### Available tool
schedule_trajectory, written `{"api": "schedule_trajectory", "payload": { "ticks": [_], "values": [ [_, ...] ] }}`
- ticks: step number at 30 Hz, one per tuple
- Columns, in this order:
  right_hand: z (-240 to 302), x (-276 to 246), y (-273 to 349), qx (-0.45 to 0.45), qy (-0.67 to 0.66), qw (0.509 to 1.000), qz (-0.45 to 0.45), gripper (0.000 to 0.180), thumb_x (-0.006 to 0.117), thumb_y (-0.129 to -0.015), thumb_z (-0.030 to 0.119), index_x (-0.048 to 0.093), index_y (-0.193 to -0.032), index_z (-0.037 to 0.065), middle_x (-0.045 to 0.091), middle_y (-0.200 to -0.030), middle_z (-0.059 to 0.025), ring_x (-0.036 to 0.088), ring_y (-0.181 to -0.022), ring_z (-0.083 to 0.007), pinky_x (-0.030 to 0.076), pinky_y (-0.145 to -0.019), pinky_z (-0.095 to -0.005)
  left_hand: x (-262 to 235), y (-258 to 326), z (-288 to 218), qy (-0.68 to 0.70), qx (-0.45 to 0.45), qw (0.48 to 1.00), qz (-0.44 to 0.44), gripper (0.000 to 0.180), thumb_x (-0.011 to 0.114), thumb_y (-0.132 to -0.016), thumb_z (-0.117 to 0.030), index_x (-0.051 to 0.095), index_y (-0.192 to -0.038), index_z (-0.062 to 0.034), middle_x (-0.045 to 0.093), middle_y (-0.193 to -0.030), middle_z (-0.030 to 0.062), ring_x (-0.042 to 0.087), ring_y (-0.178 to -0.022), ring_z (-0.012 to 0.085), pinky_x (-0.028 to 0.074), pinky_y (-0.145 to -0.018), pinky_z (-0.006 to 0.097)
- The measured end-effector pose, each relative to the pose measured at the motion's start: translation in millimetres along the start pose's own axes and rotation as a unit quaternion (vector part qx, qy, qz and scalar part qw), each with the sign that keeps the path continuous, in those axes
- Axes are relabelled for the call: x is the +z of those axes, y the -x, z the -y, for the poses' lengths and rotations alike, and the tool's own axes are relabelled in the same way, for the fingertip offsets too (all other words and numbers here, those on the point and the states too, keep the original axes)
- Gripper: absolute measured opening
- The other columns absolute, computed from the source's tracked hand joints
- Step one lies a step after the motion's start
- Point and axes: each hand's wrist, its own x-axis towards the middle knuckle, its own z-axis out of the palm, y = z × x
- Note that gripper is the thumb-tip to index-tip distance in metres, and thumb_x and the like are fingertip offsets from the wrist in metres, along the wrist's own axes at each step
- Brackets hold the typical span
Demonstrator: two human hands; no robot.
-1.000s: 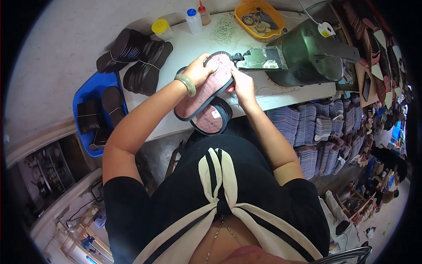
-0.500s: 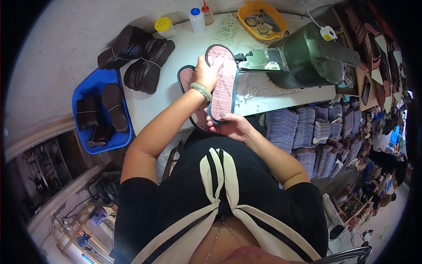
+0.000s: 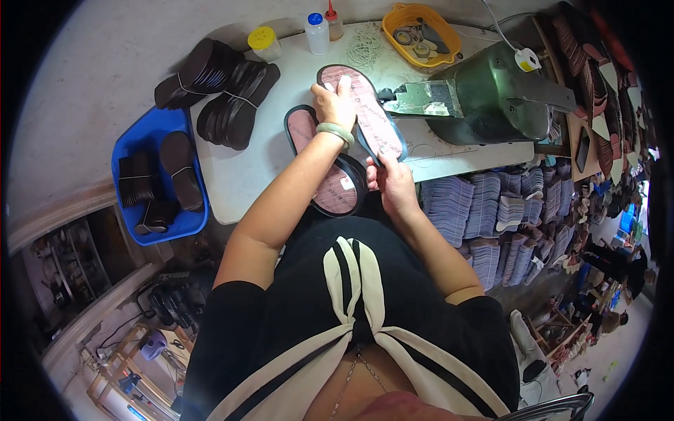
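Just swung: sole (image 3: 373,116) aslant, side to machine (image 3: 484,91); left hand (image 3: 334,107) clasps, right hand (image 3: 396,184) pinches end near bench (image 3: 242,179) front edge.

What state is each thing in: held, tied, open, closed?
Left hand: gripping the upper pink sole
Right hand: gripping its lower end
Upper pink sole: held in both hands
Lower pink sole: held in neither hand, partly hidden
Dark sole bundles: tied
Blue bin: open, holding dark soles
Yellow-lidded jar: closed
Blue-capped bottle: closed, upright
Red-tipped bottle: upright
Yellow basket: open, holding rings
Green machine: cannot tell whether running
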Motion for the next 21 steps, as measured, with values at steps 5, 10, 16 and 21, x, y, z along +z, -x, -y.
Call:
{"api": "schedule_trajectory", "payload": {
  "ticks": [5,10,16,21],
  "values": [
    [8.3,8.6,-28.1,-0.012,0.027,1.0,0.012,0.036,0.047,-0.094,0.03,0.062,-0.088,-0.002,0.06,-0.064,-0.0021,0.054,-0.051,-0.009,0.041,-0.05,-0.0197,-3.3,-44.5,11.6,-0.201,0.371,0.906,-0.027,0.074,0.057,-0.083,-0.046,0.034,-0.136,0.0,0.034,-0.139,0.0251,0.021,-0.136,0.0353,0.019,-0.109,0.051],
    [8.0,18.0,-53.6,0.001,-0.003,1.0,0.02,0.033,0.047,-0.095,0.028,0.061,-0.089,-0.001,0.059,-0.065,-0.001,0.052,-0.051,-0.0076,0.04,-0.049,-0.0187,-30.3,-71.1,-48.6,-0.34,0.552,0.663,0.374,0.059,0.067,-0.073,-0.048,0.057,-0.123,-0.0179,0.047,-0.133,0.0099,0.03,-0.132,0.0327,0.023,-0.107,0.05],
    [7.5,22.0,-78.5,-0.003,0.004,0.999,0.036,0.033,0.047,-0.095,0.027,0.062,-0.093,-0.002,0.058,-0.063,-0.0004,0.051,-0.05,-0.0077,0.04,-0.047,-0.0191,-22.1,-78.4,-97.1,-0.461,0.537,0.535,0.461,0.032,0.064,-0.077,-0.045,0.069,-0.102,-0.0254,0.061,-0.097,0.0007,0.049,-0.104,0.0254,0.038,-0.088,0.041],
    [12.1,22.6,-81.6,-0.02,0.056,0.998,0.033,0.036,0.048,-0.095,0.031,0.063,-0.09,-0.002,0.058,-0.061,-0.0006,0.05,-0.048,-0.0071,0.038,-0.045,-0.0187,-26.5,-87.9,-85.5,-0.461,0.482,0.572,0.477,0.033,0.061,-0.081,-0.045,0.068,-0.106,-0.0249,0.061,-0.1,0.003,0.051,-0.103,0.026,0.039,-0.091,0.042]
  ]
}}
